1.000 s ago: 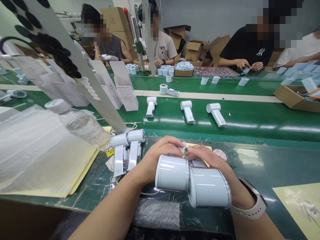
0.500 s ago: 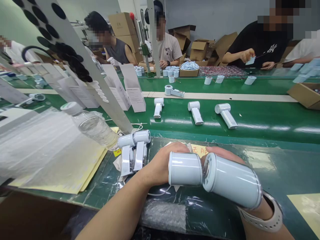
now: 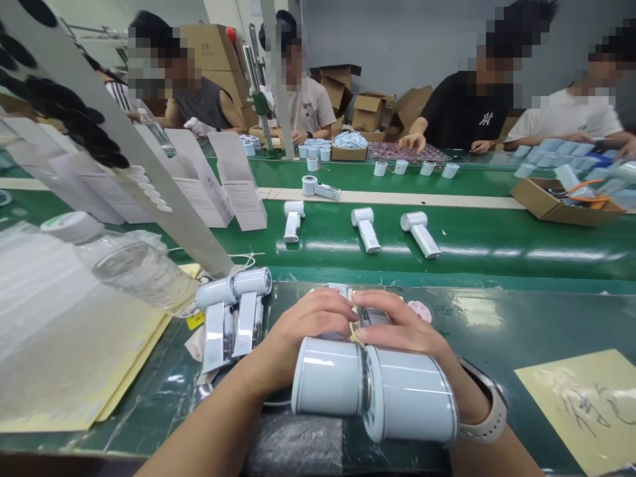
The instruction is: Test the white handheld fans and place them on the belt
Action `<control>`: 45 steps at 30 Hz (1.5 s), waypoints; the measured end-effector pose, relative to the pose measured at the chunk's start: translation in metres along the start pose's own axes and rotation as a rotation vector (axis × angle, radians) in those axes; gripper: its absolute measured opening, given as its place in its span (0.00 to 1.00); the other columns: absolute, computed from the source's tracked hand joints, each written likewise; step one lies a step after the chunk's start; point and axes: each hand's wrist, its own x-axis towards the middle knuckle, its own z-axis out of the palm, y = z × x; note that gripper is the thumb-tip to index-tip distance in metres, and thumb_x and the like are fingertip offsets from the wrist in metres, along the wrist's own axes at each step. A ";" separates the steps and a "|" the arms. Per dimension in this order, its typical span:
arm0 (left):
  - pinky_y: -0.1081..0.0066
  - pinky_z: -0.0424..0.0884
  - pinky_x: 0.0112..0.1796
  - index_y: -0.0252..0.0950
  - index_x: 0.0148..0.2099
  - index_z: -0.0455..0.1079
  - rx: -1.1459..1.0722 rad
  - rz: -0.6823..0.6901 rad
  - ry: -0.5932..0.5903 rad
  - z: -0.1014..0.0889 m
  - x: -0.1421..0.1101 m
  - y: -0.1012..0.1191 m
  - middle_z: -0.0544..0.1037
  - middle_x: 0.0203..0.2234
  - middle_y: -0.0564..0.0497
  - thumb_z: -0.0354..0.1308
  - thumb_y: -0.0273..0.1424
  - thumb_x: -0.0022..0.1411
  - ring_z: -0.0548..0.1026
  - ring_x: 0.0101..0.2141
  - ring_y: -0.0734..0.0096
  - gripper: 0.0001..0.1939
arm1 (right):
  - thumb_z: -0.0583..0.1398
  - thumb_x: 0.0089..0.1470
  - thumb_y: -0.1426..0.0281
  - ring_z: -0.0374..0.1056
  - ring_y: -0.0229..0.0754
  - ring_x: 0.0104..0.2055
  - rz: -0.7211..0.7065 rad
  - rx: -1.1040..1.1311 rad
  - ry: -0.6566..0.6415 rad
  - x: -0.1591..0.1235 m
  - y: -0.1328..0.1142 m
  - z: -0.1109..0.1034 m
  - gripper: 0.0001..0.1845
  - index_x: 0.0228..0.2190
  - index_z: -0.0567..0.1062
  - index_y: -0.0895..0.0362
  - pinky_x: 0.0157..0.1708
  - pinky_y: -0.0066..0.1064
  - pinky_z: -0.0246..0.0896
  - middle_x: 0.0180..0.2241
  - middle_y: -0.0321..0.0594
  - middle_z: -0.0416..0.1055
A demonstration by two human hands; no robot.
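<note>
My left hand (image 3: pixel 303 324) is wrapped round a white handheld fan whose round head (image 3: pixel 328 385) points toward me. My right hand (image 3: pixel 402 329), with a pale watch on its wrist, grips a second white fan; its larger round head (image 3: pixel 410 403) lies beside the first. The two heads touch side by side on the dark green bench. The fingertips of both hands meet over the handles, above a small yellow sheet (image 3: pixel 355 299). Two more white fans (image 3: pixel 231 311) lie together just left of my left hand.
A clear water bottle (image 3: pixel 124 262) lies on yellow paper at left. Three white fans (image 3: pixel 365 228) rest on the green conveyor (image 3: pixel 497 238). White boxes (image 3: pixel 238 179) stand behind a slanted rail. Several seated people work on the far side, near an open carton (image 3: pixel 556 205).
The fan in my right hand, tilted up and outward half a second ago, has come back down beside the left one. Both hands have drawn together again; the view shifted slightly.
</note>
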 end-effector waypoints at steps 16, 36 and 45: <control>0.79 0.63 0.14 0.31 0.38 0.74 -1.308 -0.703 0.191 0.024 -0.005 0.001 0.69 0.16 0.54 0.50 0.70 0.44 0.64 0.13 0.80 0.45 | 0.66 0.51 0.60 0.75 0.52 0.44 1.018 1.002 0.505 0.011 0.000 0.011 0.12 0.35 0.79 0.54 0.45 0.46 0.73 0.38 0.44 0.78; 0.78 0.62 0.14 0.34 0.53 0.73 -1.351 -0.704 0.414 0.020 0.004 -0.007 0.72 0.18 0.54 0.56 0.64 0.51 0.67 0.14 0.76 0.42 | 0.76 0.39 0.59 0.73 0.54 0.49 0.871 0.966 0.299 0.003 -0.004 0.035 0.46 0.58 0.68 0.46 0.44 0.44 0.74 0.58 0.46 0.67; 0.77 0.61 0.15 0.30 0.33 0.73 -1.238 -0.855 0.469 0.020 0.003 -0.009 0.69 0.16 0.52 0.44 0.67 0.54 0.66 0.14 0.77 0.41 | 0.74 0.41 0.57 0.76 0.53 0.41 0.979 0.851 0.373 0.007 -0.004 0.029 0.50 0.62 0.60 0.46 0.42 0.48 0.74 0.50 0.46 0.74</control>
